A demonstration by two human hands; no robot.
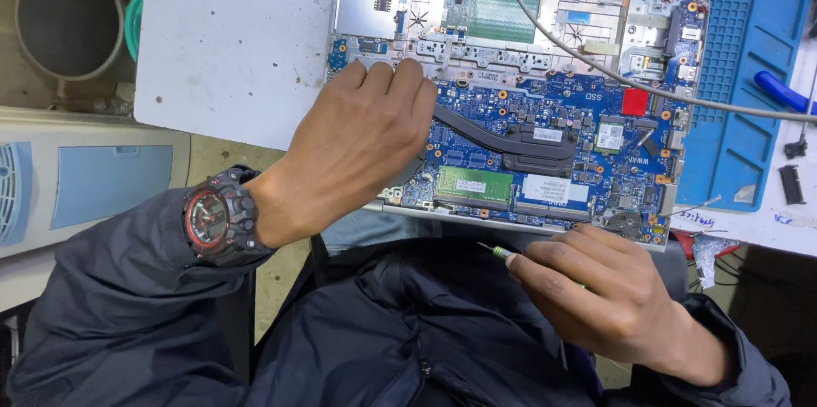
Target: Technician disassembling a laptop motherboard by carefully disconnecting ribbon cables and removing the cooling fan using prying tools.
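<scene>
blue mat | left hand flat on laptop | right hand pinching screwdriver

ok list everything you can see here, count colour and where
opened laptop: one, silver shell, blue board, on the mat at the table's near edge
memory stick: one, green, near edge of board
repair mat: one, blue, under laptop
table top: one, white, speckled, left of laptop
cable: one, grey, across the laptop
bucket: one, grey, on the floor, far left
wristwatch: one, black and red, left wrist
screwdriver: one, green-tipped, in right hand
left hand: resting on the board's left part
right hand: shut on the screwdriver, by laptop's near edge
</scene>
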